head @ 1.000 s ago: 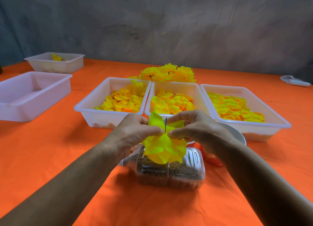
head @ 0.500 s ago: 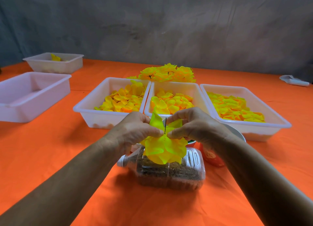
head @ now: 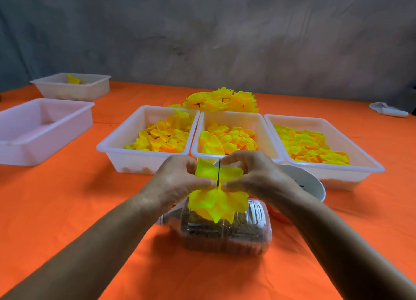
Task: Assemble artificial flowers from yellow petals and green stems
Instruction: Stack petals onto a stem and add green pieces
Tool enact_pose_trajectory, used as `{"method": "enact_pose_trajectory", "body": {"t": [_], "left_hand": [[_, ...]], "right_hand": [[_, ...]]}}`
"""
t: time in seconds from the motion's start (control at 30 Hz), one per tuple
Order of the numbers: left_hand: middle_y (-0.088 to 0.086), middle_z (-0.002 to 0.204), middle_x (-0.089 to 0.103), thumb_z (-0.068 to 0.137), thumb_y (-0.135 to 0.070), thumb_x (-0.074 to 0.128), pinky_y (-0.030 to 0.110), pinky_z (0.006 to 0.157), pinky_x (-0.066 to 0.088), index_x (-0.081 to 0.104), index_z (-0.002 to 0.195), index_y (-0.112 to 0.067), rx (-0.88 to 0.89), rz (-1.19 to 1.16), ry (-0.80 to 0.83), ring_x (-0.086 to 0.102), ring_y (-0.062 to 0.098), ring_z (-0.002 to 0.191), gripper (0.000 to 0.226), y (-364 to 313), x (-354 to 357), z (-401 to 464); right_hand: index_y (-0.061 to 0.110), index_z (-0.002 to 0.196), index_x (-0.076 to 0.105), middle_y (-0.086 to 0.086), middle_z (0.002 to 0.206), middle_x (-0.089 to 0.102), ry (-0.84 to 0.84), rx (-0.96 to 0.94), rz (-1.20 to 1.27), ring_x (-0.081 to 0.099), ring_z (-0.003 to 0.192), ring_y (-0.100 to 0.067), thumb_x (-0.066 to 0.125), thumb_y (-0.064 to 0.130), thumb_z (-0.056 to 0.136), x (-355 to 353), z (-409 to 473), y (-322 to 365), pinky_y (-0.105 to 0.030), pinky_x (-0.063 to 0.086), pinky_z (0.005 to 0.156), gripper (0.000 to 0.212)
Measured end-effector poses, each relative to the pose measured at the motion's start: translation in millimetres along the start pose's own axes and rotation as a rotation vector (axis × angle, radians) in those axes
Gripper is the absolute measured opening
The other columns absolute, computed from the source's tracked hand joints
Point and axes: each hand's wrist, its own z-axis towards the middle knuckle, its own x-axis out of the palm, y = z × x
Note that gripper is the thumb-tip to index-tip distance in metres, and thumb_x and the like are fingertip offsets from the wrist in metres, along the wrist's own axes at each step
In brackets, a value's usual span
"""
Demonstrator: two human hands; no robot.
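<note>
A half-built yellow flower (head: 217, 202) hangs between my hands above a clear plastic bottle (head: 225, 232) lying on its side. A thin dark green stem (head: 219, 173) sticks straight up through the petals. My left hand (head: 177, 182) pinches the petals at the stem's left side. My right hand (head: 256, 176) pinches them at the right side. A further yellow petal (head: 209, 170) stands behind the stem between my fingers. Three white trays hold loose yellow petals: left (head: 117, 146), middle (head: 265, 128), right (head: 369, 167).
A heap of finished yellow flowers (head: 221, 101) lies behind the trays. Two more white trays (head: 45, 128) (head: 72, 89) stand at the far left. A white bowl (head: 306, 182) sits behind my right wrist. A whitish object (head: 388, 110) lies at the far right on the orange cloth.
Both hands stay pinched at the stem; the flower has barely shifted, and the fingers press the petals a little lower on the stem.
</note>
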Motion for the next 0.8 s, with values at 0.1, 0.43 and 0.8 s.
{"method": "enact_pose_trajectory", "body": {"t": [0.1, 0.43, 0.8], "left_hand": [[-0.001, 0.097, 0.062, 0.062, -0.016, 0.086, 0.019, 0.074, 0.049, 0.058, 0.1, -0.02, 0.193, 0.199, -0.212, 0.058, 0.003, 0.083, 0.047, 7, -1, -4], [-0.007, 0.081, 0.069, 0.065, -0.034, 0.082, 0.039, 0.084, 0.047, 0.076, 0.072, -0.016, 0.598, 0.313, -0.205, 0.061, 0.01, 0.087, 0.02, 13, 7, -19], [-0.011, 0.077, 0.065, 0.067, -0.027, 0.076, 0.034, 0.082, 0.046, 0.072, 0.066, -0.012, 0.684, 0.233, -0.142, 0.058, 0.005, 0.084, 0.015, 32, 8, -5]], "right_hand": [[0.03, 0.109, 0.067, 0.002, 0.111, 0.054, -0.134, -0.146, -0.152, 0.051, 0.104, -0.012, 0.083, 0.018, 0.066, 2, -12, -2, -0.028, 0.043, 0.087, 0.048], [0.026, 0.08, 0.077, 0.02, 0.099, 0.061, -0.19, -0.251, -0.015, 0.055, 0.098, 0.008, 0.08, 0.03, 0.071, 16, -20, -17, -0.01, 0.041, 0.084, 0.01], [0.023, 0.075, 0.076, -0.002, 0.111, 0.067, -0.187, -0.213, 0.266, 0.057, 0.111, -0.009, 0.079, 0.016, 0.072, 27, -19, -33, -0.043, 0.043, 0.099, 0.008]]}}
